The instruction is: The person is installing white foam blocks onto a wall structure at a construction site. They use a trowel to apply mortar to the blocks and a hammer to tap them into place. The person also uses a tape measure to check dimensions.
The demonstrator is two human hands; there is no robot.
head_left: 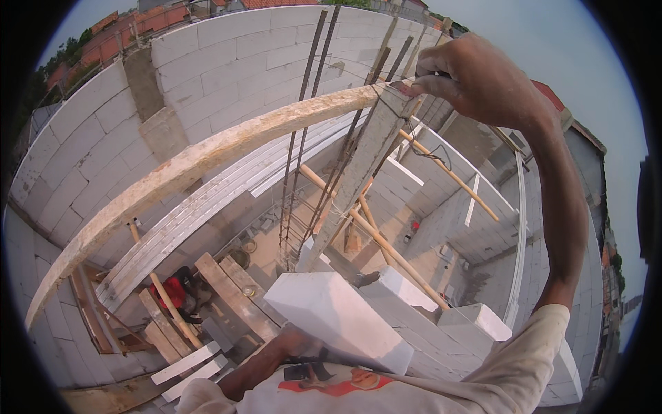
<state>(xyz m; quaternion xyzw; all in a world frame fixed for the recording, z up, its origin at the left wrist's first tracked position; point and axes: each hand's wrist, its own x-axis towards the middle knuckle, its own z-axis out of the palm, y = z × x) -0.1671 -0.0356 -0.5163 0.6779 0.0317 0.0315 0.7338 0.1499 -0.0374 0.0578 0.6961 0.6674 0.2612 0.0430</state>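
My right hand (465,79) is raised at the upper right, fingers curled and thumb pressed in. It is at the top of an upright, mortar-stained board (369,148), over something small and reddish that I cannot make out. Against that top rests one end of a long wooden batten (207,153), which sweeps down to the far left. Low in front of me, my left hand (298,342) is beside the near left end of a white lightweight block (338,314). The fingers are mostly hidden there, so their grip does not show.
Bare steel bars (303,131) stand left of the board. White blockwork (407,321) runs below my right arm. Round wooden poles (400,259) slant across the room below. Planks (238,293) form a platform at lower left, near a person in red (172,293).
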